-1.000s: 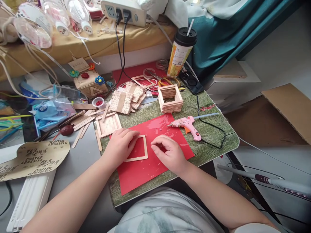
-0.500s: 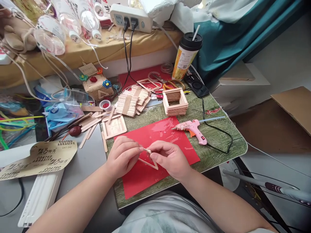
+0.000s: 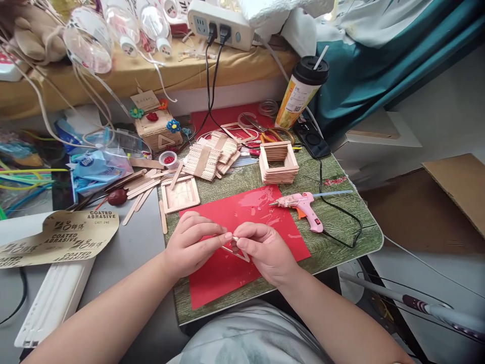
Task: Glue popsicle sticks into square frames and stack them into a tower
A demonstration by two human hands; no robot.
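Note:
Between my two hands is a small frame of thin wooden craft sticks (image 3: 238, 255), with one pointed corner showing below the fingers. My left hand (image 3: 195, 243) pinches it from the left with thumb and forefinger. From the right, my right hand (image 3: 265, 248) grips it near that corner, and the fingertips of both hands almost meet. Much of the frame is hidden behind the fingers. Below them a red sheet (image 3: 212, 293) with glue traces lies on the green mat. A pink glue gun (image 3: 305, 207) rests at the sheet's right edge.
Behind the sheet stand an open square box of stacked sticks (image 3: 279, 169) and bundled craft sticks (image 3: 202, 161). A shallow stick tray (image 3: 180, 194) lies left. Farther back are a drink cup (image 3: 301, 93), scissors (image 3: 265, 132) and a decorated stick box (image 3: 157, 132). Sandpaper (image 3: 68, 235) lies at left.
The view has shifted slightly, so the background sits a little farther right. My hands have come closer together at the fingertips, still holding the stick frame.

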